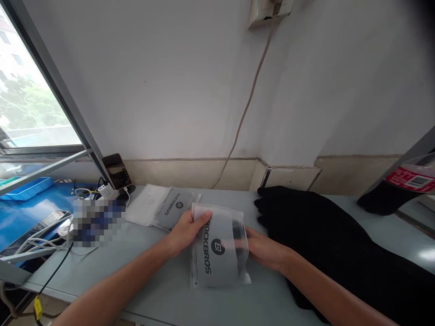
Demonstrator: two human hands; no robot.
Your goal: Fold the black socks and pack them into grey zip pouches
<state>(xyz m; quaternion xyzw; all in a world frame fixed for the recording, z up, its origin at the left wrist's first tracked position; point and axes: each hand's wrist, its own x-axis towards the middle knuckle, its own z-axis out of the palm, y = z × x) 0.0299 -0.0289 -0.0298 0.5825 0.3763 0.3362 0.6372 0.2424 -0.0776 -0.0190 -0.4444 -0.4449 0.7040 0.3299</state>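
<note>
A translucent zip bag marked ROCKBROS stands tilted on the grey table in front of me. My left hand grips its upper left edge, thumb across the front and the other fingers behind. At the bag's right side, my right hand reaches into the opening; a stretched finger shows faintly through the plastic. Something dark shows inside near that opening, but I cannot make out what it is. Behind my left hand lie more ROCKBROS bags, overlapping one another.
Black cloth with finger-like ends covers the table's right part. A cola bottle lies at the far right. At the left are a phone propped up, white cables and a blue tray. A cord hangs from a wall socket.
</note>
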